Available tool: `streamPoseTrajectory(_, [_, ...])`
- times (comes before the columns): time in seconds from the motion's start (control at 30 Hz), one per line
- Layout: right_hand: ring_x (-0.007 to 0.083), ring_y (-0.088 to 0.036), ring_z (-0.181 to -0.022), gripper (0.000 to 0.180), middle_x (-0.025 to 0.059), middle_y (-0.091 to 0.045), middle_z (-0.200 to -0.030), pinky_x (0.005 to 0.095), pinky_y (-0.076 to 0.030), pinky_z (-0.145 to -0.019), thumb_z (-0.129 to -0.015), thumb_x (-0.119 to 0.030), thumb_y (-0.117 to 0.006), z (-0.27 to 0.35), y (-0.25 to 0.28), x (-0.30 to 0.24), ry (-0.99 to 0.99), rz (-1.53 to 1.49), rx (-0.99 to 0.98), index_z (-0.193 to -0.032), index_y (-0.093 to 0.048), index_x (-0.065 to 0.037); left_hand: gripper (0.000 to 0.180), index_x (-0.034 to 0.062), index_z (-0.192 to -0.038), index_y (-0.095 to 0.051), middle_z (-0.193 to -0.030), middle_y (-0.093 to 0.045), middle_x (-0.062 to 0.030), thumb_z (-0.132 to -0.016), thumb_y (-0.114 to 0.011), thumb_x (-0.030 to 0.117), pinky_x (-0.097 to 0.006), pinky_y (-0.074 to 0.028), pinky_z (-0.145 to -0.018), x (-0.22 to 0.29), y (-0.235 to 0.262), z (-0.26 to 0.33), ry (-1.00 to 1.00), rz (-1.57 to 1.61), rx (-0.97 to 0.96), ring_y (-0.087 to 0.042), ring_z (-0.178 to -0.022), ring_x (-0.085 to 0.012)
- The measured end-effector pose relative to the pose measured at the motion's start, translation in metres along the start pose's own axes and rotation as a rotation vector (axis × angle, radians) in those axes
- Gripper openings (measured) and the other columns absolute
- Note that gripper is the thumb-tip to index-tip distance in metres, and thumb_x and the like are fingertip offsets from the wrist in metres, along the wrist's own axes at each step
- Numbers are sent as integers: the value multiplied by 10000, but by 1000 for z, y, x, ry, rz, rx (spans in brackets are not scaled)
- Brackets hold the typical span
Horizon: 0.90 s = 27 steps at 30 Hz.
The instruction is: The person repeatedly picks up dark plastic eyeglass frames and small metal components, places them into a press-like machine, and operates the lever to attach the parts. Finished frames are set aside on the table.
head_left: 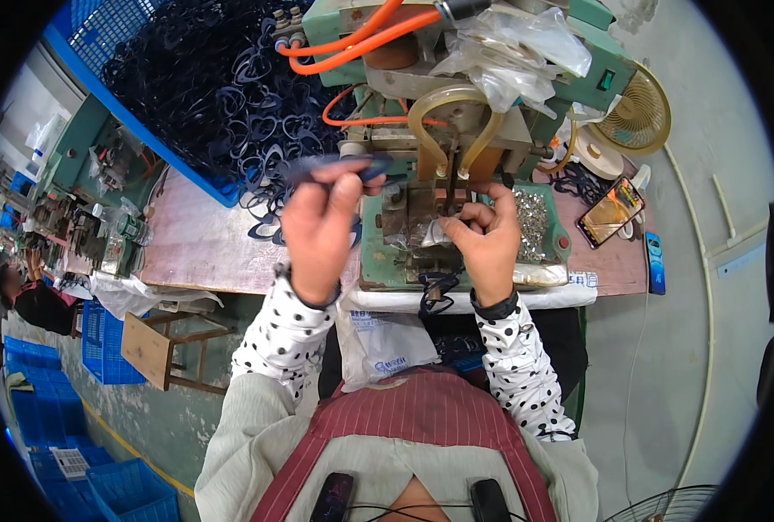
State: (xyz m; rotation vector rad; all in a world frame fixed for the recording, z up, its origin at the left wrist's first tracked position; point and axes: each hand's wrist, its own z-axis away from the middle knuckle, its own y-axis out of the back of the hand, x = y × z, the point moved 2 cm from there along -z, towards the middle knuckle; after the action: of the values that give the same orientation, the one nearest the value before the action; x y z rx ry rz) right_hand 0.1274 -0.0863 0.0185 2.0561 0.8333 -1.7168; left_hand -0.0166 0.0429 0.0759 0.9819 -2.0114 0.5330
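Left hand [317, 228]: raised in front of the machine, fingers pinched on a dark blue plastic frame piece [339, 165], looks like an eyeglass front, held up near the fingertips.
Right hand [484, 235]: curled in close at the machine's work area, fingertips bunched near the small metal fixture [443, 198]. Might be pinching something tiny, honestly can't tell.
Frame piece axis: long side runs roughly left-right, about level, sticking out past the fingers on both sides.
Which way it lies: above the left hand's knuckles and just left of the fixture. The left hand has it; the right hand is apart from it, off to the right.
Machine [456, 130]: green bench machine with orange hoses [352, 43] looping on top, clear tubing and a crumpled plastic bag.
Small parts: tray of shiny little metal bits [533, 224] just right of the right hand.
Supply: big blue crate [126, 113] heaped with more dark frames, up and left of the left hand.
Bench [195, 244]: worn brown top, a phone [611, 211] and a small fan [637, 113] at the right.
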Motion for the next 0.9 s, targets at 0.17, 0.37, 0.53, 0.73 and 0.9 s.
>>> streamPoseTrajectory(0.17, [52, -525, -633, 519, 61, -679, -804, 206, -429, -578, -737, -20, -737, -2, 6, -1, -2, 150, 10, -1185, -477, 1, 285, -18, -1098, -633, -1088, -660, -164, -820, -633, 43, -417, -532, -867, -6, -24, 53, -778, -382, -465, -655, -957, -308])
streamPoseTrajectory(0.37, [255, -664, -783, 389, 96, -713, -869, 370, -502, -693, -755, -96, -733, -30, 102, 45, 283, 915, 411, -1119, -599, -72, 361, -22, -1171, -608, -1181, -631, -173, -822, -639, 66, -444, -511, -962, -28, -45, 69, -794, -353, -594, -637, -1058, -284])
streamPoseTrajectory(0.53, [319, -621, -944, 304, 98, -693, -995, 421, -463, -819, -774, -186, -734, -25, 145, 84, 71, 1040, 297, -1056, -656, -101, 376, -24, -1172, -611, -1160, -647, -180, -805, -652, 47, -453, -520, -954, -36, -44, 72, -758, -307, -565, -651, -1033, -285])
streamPoseTrajectory(0.73, [320, -551, -1046, 181, 80, -652, -1094, 460, -403, -865, -752, -231, -749, -21, 131, 91, 334, 1337, 178, -869, -705, -99, 381, -30, -1160, -615, -1160, -646, -190, -785, -657, 27, -464, -521, -950, -33, -47, 71, -763, -299, -552, -651, -1038, -294])
streamPoseTrajectory(0.9, [302, -573, -979, 98, 82, -677, -992, 427, -410, -854, -786, -178, -715, -23, 143, 99, 442, 1091, 295, -841, -702, -97, 370, 6, -1133, -633, -1157, -651, -155, -791, -718, 123, -452, -498, -947, -35, -42, 73, -834, -428, -556, -645, -1049, -269])
